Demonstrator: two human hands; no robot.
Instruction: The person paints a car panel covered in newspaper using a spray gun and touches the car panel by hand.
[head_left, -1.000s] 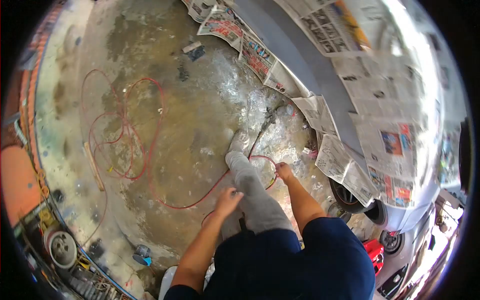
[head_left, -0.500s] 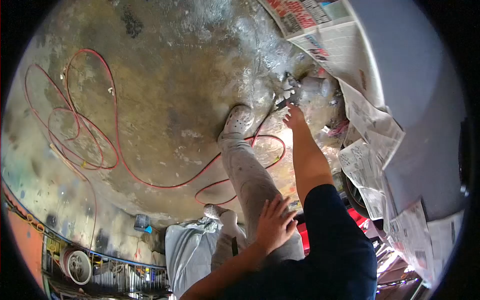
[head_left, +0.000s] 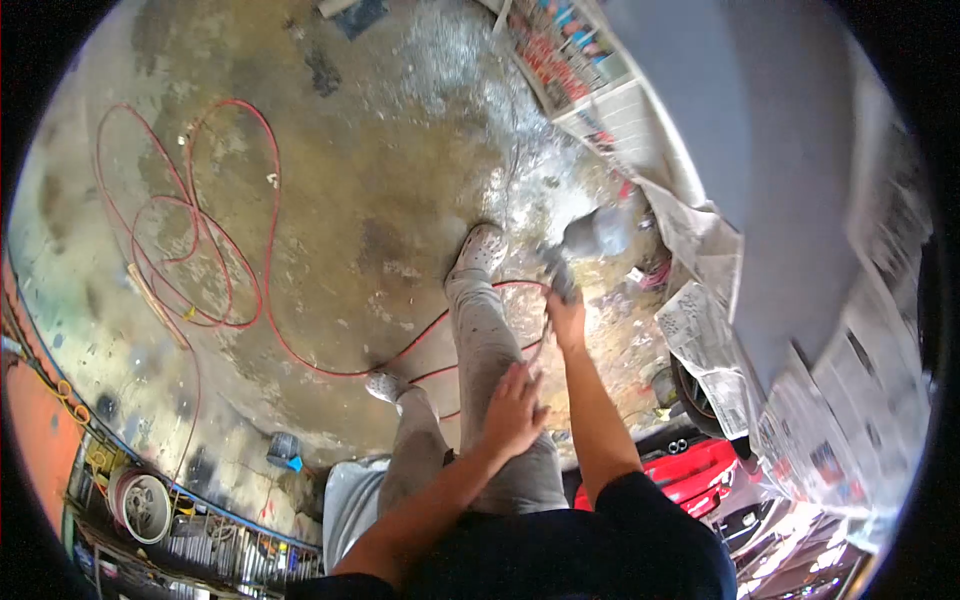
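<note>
My right hand (head_left: 567, 318) is wrapped round the handle of a spray gun (head_left: 557, 268), slightly blurred by motion. A grey paint cup (head_left: 598, 233) sits on the gun, tilted towards the right. From near the handle, a thin red air hose (head_left: 335, 372) runs away over the floor. Against my trouser leg (head_left: 482, 335) rests my left hand (head_left: 513, 410), its fingers stretched out and holding nothing.
To the right stands a grey panel (head_left: 790, 150) edged with newspaper sheets (head_left: 710, 345). Coils of the hose lie on the stained concrete floor (head_left: 350, 200) at left. A white bucket (head_left: 143, 505) and a dark cup (head_left: 283, 448) are at lower left; a red part (head_left: 690, 478) is at lower right.
My right hand has closed round the spray gun and lifted it from near the floor, drawing it towards me. My left hand stays on my leg. The rear foot has stepped forward.
</note>
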